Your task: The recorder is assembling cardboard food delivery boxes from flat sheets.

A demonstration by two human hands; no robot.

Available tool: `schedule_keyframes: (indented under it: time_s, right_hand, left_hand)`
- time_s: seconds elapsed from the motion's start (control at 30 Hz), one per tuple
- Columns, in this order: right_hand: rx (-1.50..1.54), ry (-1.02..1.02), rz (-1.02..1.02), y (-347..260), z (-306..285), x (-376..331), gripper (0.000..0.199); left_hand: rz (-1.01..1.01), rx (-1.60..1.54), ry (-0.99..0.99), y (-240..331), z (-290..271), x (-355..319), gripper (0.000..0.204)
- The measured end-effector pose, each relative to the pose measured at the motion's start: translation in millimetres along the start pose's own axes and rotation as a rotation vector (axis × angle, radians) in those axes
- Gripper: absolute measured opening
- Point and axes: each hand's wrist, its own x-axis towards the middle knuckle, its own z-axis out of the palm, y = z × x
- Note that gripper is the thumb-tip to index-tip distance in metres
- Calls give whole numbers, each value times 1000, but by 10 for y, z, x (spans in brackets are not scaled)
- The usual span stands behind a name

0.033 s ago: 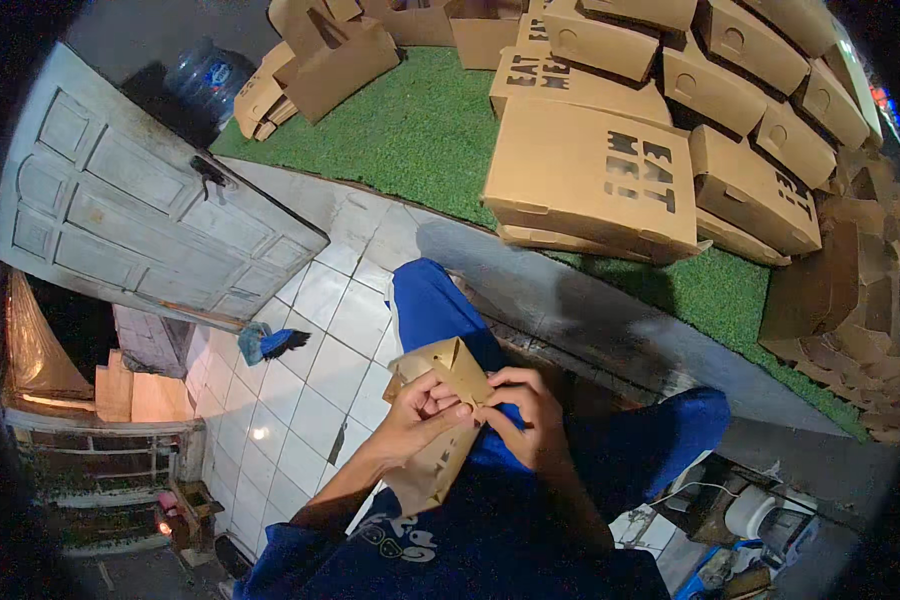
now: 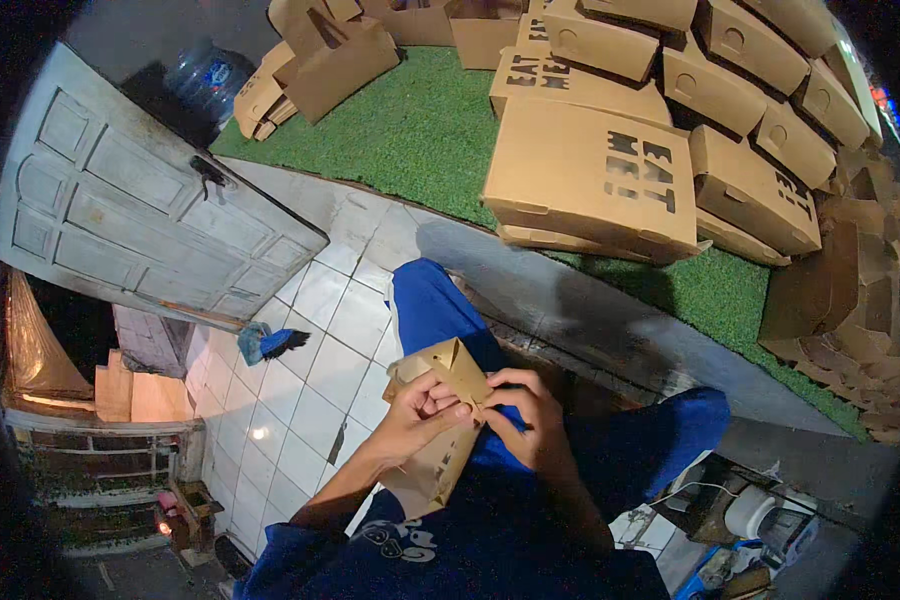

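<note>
— What can be said of any recent change?

— Only what is shown by how things lie: the upper end of the small brown box is seen pinched into a peak, so a closing fold is judged to be in hand and not yet pressed flat.

— Where is the box held?

— Over the lap, between the blue-clad knees, above the tiled floor. It is gripped from the left by the left hand, fingers curled narrowly onto its upper edge. The right hand is set against its right side, fingertips pinched on a flap.

— And its direction?

— Its long axis is laid nearly front to back, slightly tilted; the peaked end is pointed away from the body, toward the green mat where finished boxes are stacked.
</note>
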Motion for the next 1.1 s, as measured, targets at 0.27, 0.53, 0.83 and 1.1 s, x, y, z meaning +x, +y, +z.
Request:
schedule_keyframes:
  time_s: [0.27, 0.53, 0.83, 1.1]
  right_hand:
    - [-31, -159, -17, 92, -93, -82, 25]
    - [403, -71, 286, 240, -109, -26, 41]
    - [667, -31, 439, 658, 13, -86, 57]
    - [1112, 190, 389, 602, -32, -62, 48]
  left_hand:
    - [-82, 328, 20, 78, -46, -37, 29]
    - [175, 767, -191, 331, -32, -144, 13]
    - [299, 1349, -536, 326, -33, -240, 21]
    - [114, 834, -67, 464, -96, -618, 24]
